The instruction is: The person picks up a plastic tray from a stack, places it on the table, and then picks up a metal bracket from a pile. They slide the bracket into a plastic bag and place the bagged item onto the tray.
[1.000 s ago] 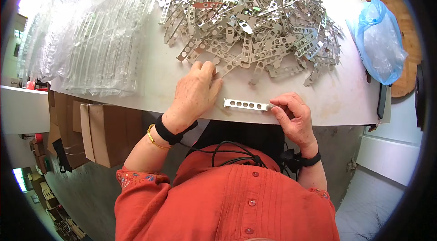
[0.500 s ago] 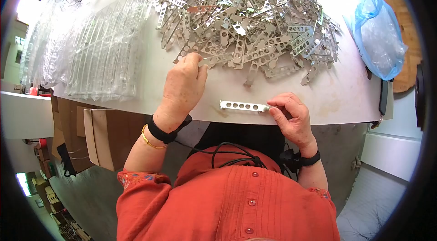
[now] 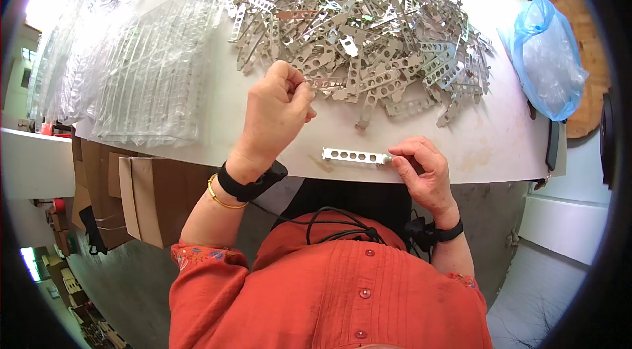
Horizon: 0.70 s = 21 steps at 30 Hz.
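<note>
Fingertips of the right hand (image 3: 421, 168) pinch a perforated bracket (image 3: 355, 155) lying flat near the edge of the white table (image 3: 494, 138). The left hand (image 3: 280, 108) grips a second bracket (image 3: 321, 83) at the heaped pile (image 3: 362, 20), between clear sleeves (image 3: 151, 72) and a blue bag (image 3: 546, 59).

Bracket pile (image 3: 355, 26) behind the lone bracket (image 3: 354, 155) — sleeves (image 3: 145, 66) left, bag (image 3: 550, 59) right.

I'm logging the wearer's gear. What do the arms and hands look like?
Both hands are bare, ungloved. At the left hand a wide black strap and a thin gold bangle circle the wrist; at the right hand, a narrower black band. Sleeves are short, orange-red, the left sleeve edged with coloured embroidery. A black cable loops across the chest.
</note>
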### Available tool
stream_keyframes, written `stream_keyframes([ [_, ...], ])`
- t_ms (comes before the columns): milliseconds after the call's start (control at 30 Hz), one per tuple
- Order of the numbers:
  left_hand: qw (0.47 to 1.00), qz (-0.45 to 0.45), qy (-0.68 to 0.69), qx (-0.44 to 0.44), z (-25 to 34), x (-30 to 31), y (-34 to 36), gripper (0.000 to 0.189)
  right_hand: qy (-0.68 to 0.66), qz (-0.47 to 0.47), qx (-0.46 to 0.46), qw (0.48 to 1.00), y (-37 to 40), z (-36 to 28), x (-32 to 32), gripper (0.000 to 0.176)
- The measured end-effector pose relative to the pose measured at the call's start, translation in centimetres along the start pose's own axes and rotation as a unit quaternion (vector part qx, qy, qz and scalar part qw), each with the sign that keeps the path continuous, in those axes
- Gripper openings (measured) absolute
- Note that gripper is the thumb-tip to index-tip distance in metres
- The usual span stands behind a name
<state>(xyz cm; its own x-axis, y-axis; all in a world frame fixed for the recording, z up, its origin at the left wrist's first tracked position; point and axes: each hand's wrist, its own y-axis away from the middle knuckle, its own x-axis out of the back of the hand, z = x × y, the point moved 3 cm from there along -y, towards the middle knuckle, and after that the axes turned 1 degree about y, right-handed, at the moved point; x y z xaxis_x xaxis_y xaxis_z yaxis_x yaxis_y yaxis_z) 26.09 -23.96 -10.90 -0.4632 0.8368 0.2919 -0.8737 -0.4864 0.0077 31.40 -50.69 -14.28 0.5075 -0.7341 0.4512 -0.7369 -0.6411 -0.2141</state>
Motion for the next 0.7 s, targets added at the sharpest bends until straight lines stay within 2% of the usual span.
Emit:
stream_keyframes([
  [33, 0.998, 0.013, -0.035, -0.044, 0.2, -0.1, 0.1, 0.005, 0.000, 0.000, 0.001, 1.000, 0.0, 0.0, 0.0, 0.011],
  [67, 0.998, 0.013, -0.034, -0.045, 0.0, -0.3, 0.1, 0.005, 0.001, 0.003, 0.001, 1.000, 0.0, 0.1, 0.0, 0.011],
  [133, 0.965, 0.058, -0.179, -0.181, 0.6, -0.5, 0.4, 0.005, 0.002, 0.006, 0.001, 1.000, 0.1, 0.0, 0.0, 0.011],
  [167, 0.965, 0.058, -0.179, -0.182, 0.8, -0.6, 0.4, 0.005, -0.001, 0.005, -0.007, 1.000, 0.1, 0.0, 0.1, 0.011],
  [233, 0.924, 0.096, -0.229, -0.289, 1.8, -0.7, 0.8, 0.009, -0.004, 0.004, -0.015, 1.000, 0.2, 0.1, 0.1, 0.011],
  [467, 0.852, 0.119, -0.350, -0.370, 2.9, -0.2, 1.2, 0.012, -0.015, 0.007, -0.016, 1.000, 0.3, 0.2, 0.0, 0.011],
  [533, 0.930, 0.115, -0.218, -0.271, 2.7, 0.3, 0.9, 0.008, -0.019, 0.010, -0.016, 1.000, 0.2, 0.3, 0.1, 0.010],
  [567, 0.930, 0.113, -0.217, -0.273, 3.3, 0.3, 1.1, 0.008, -0.017, 0.009, -0.011, 1.000, 0.2, 0.4, 0.1, 0.011],
  [600, 0.984, 0.053, -0.070, -0.157, 3.4, 0.5, 1.0, 0.008, -0.015, 0.008, -0.007, 1.000, 0.3, 0.5, 0.1, 0.012],
  [633, 0.996, -0.010, 0.079, -0.033, 3.2, 0.3, 1.1, 0.009, -0.014, 0.009, -0.010, 1.000, 0.5, 0.7, 0.2, 0.012],
  [700, 0.993, -0.051, 0.106, -0.011, 2.9, 0.5, 1.2, 0.015, -0.036, -0.002, -0.046, 0.998, 0.7, 1.3, 0.2, 0.017],
])
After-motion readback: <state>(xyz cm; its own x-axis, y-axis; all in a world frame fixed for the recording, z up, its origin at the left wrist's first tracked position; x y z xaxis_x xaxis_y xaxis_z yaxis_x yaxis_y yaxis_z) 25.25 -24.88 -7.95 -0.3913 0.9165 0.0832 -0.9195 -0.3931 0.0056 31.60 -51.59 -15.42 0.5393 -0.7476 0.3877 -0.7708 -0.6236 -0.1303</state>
